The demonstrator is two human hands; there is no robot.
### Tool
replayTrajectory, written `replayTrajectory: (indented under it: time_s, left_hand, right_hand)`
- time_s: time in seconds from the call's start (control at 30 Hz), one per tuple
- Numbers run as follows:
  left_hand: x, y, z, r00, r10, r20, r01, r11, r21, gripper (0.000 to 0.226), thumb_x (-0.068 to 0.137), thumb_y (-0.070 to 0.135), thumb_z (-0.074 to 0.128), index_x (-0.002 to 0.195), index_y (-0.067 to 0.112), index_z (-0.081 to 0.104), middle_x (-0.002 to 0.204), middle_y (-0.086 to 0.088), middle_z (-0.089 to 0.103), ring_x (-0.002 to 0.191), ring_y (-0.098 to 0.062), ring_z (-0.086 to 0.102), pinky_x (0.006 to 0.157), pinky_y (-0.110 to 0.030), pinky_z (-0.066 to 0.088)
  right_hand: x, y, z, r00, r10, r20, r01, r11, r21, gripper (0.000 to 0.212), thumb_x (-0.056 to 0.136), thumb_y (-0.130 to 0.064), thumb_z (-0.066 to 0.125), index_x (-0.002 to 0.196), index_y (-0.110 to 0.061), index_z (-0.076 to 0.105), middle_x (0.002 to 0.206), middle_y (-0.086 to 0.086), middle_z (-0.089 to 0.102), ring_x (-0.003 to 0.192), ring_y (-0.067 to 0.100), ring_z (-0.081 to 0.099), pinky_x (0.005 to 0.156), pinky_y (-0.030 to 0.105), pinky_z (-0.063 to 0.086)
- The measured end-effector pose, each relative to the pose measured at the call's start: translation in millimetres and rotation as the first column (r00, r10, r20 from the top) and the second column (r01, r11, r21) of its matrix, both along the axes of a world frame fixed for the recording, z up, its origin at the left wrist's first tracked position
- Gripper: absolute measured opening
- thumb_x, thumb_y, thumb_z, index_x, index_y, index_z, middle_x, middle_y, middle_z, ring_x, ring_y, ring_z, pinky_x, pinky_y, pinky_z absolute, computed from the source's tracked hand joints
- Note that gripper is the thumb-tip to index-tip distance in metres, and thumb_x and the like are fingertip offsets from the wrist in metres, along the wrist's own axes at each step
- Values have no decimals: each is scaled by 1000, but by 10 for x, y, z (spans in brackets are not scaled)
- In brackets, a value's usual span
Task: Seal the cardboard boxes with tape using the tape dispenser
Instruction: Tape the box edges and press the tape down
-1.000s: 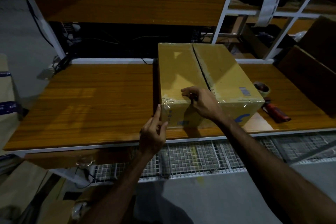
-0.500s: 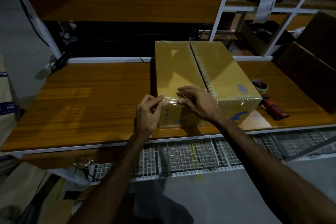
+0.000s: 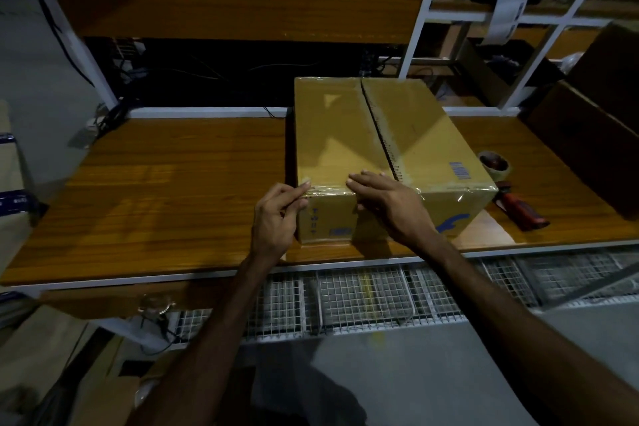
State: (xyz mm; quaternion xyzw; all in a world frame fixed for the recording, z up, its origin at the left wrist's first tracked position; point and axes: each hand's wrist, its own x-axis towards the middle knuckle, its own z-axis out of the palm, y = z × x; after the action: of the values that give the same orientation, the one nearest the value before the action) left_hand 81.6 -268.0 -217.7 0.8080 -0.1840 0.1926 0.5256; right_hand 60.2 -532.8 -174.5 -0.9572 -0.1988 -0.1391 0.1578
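A: What's on the wooden surface (image 3: 166,190)?
B: A cardboard box (image 3: 377,149) near its front edge, clear tape (image 3: 449,189) along the near top edge.
A: And the hands?
B: The left hand (image 3: 276,218) pinches the tape at the near-left corner. The right hand (image 3: 387,204) presses flat on the same edge, fingers straight.
A: The tape dispenser (image 3: 518,209)?
B: Right of the box, beside a tape roll (image 3: 495,164).

Tan box (image 3: 349,135) w/ blue print – red dispenser (image 3: 518,209), orange-brown woodgrain table (image 3: 173,190).
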Motion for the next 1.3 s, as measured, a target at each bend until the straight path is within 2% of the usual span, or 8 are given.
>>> replayTrajectory:
  time_s: [0.1,0.2,0.37,0.5,0.7,1.0,1.17,1.3]
  left_hand:
    - [-34,-8,36,1000,3,0,-3,1000,-2,41,95,2,70,133,17,69,100,-2,63,91,-13,60,72,-40,58]
    - [-53,-15,45,999,23,37,-24,999,36,41,96,2,71,134,17,68,100,-4,62,90,-16,59,71,-40,56]
    - [-148,-191,218,961,176,215,-247,896,369,32,89,17,78,121,19,76,121,-9,59,112,-24,50,87,-41,51]
    - [-147,-688,464,962,14,273,-153,854,497,24,95,35,73,116,24,77,127,-5,64,119,-20,51,101,-45,46]
    - [-111,-1287,481,965,-125,231,-5,870,493,15,99,25,71,105,14,79,107,-3,66,102,-17,56,86,-39,53]
    - [-82,-1299,355,955,-84,284,-57,889,454,16,91,17,80,106,9,79,98,-4,69,95,-17,58,78,-28,50]
    - [-139,-1336,369,964,-51,260,-66,904,422,16,91,14,80,106,10,79,101,-3,70,98,-15,58,82,-25,48]
    - [-161,-1363,381,970,-34,241,-67,914,400,13,92,13,78,104,9,80,101,-3,70,99,-16,59,83,-30,51]
  right_hand:
    - [-151,-361,-53,992,-106,74,105,994,10,52,99,-20,67,150,-25,57,155,-1,56,144,24,53,117,58,45]
    - [-323,-684,-65,985,-137,108,141,990,-29,48,107,-41,53,150,-23,56,154,2,58,146,23,51,120,57,41]
    - [-269,-692,48,974,-190,121,178,979,100,42,106,-50,53,125,-22,78,131,-3,74,122,14,66,102,45,56]
    - [-129,-642,77,980,-168,103,159,983,88,35,105,-48,58,112,-22,81,113,-2,74,104,15,65,87,47,56]
    - [-124,-871,81,983,-99,154,95,995,37,34,99,-41,62,109,-15,81,102,6,68,93,25,59,72,37,46]
    - [-158,-1922,-5,979,-157,130,149,986,72,27,96,-41,70,103,-15,77,102,3,62,92,24,56,73,49,50]
    - [-242,-2306,5,971,-211,113,186,963,194,44,94,-55,69,97,-12,76,100,3,58,93,14,46,69,36,39]
    - [-243,-2317,-72,976,-218,-25,206,870,449,39,86,-47,83,98,-10,78,99,-3,54,90,3,51,72,23,43]
